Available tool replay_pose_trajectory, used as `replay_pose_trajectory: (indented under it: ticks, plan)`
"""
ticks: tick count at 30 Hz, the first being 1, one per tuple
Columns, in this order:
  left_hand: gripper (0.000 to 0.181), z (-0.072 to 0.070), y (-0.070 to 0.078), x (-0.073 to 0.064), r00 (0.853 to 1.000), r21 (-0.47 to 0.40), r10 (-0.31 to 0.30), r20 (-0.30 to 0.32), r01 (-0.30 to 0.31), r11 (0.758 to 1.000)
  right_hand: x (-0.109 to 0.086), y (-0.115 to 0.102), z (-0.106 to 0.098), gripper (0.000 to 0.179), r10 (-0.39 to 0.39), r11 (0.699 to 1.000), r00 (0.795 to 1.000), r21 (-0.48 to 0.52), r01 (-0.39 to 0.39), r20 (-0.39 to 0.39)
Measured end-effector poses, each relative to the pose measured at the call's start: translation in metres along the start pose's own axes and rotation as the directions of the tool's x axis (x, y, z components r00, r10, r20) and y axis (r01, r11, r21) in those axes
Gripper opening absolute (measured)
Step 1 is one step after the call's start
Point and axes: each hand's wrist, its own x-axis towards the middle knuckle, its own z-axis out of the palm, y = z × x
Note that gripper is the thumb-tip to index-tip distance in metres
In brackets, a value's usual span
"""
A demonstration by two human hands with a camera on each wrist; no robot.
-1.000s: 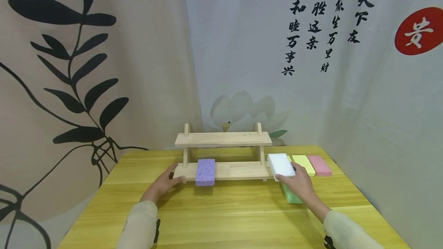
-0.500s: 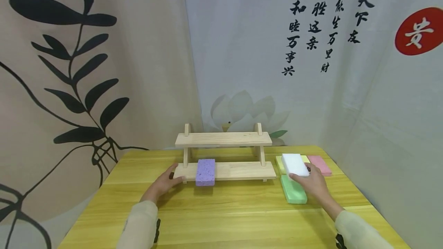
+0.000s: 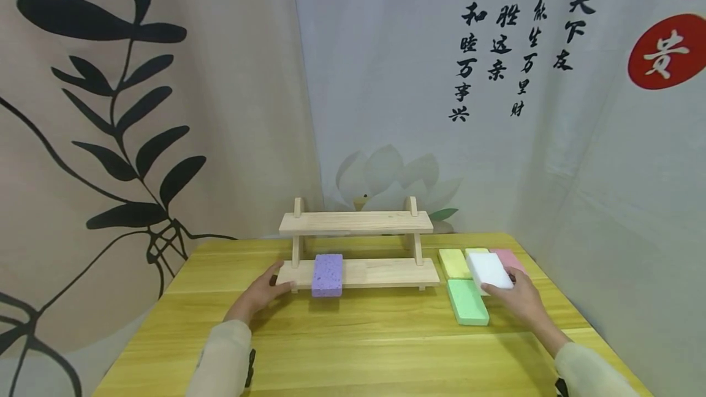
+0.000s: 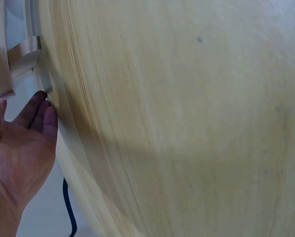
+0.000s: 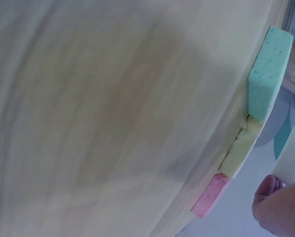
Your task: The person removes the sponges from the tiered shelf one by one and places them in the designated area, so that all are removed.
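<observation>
My left hand [image 3: 259,291] is at the left end of a small two-tier wooden shelf [image 3: 380,271], thumb at the front edge and index finger behind. In the left wrist view, the other fingers of the left hand [image 4: 23,143] lie loosely beside the shelf end. A purple sponge [image 3: 328,275] lies across the lower tier, jutting past its front. My right hand [image 3: 521,296] grips a white sponge [image 3: 488,270] by its right side. That sponge overlaps a yellow and a pink sponge [image 3: 507,257] in the head view. In the right wrist view, the white sponge [image 5: 291,158] is partly cut off.
Right of the shelf lie another yellow sponge [image 3: 455,263] and a green sponge [image 3: 467,302] on the wooden table [image 3: 353,348]. The upper tier [image 3: 355,221] stands behind and above the lower one. Printed curtains [image 3: 386,78] hang close behind and beside the table.
My right hand has carried the white sponge rightward, from beside the shelf's right end, past the nearer yellow and green sponges. My left hand has stayed at the shelf's left end.
</observation>
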Motion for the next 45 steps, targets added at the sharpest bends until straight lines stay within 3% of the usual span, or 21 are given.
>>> replay_pose_trajectory:
  ticks: [14,19,26,35,45]
  plan:
    - [0.091,0.000,-0.004,0.004,1.000,0.000,0.003,0.005,-0.003,1.000,-0.009,0.031,-0.007,0.089,0.022,1.000,0.999,-0.015,-0.022,0.034]
    - [0.092,0.000,-0.005,0.004,1.000,-0.007,-0.004,0.004,0.004,1.000,-0.012,0.034,-0.007,0.088,0.001,1.000,0.999,-0.021,0.000,0.054]
    - [0.091,0.000,-0.002,0.004,1.000,-0.026,0.013,0.002,-0.013,1.000,-0.015,0.039,-0.008,0.092,0.046,0.998,0.995,-0.046,-0.042,0.090]
    - [0.091,0.000,-0.005,0.004,1.000,-0.009,0.014,0.000,-0.014,1.000,-0.016,0.044,-0.002,0.095,0.049,0.995,0.994,-0.094,-0.039,0.100]
    - [0.091,0.000,-0.003,0.003,1.000,-0.026,-0.014,0.005,0.014,1.000,-0.016,0.042,-0.002,0.107,0.075,0.993,0.989,-0.099,-0.062,0.127]
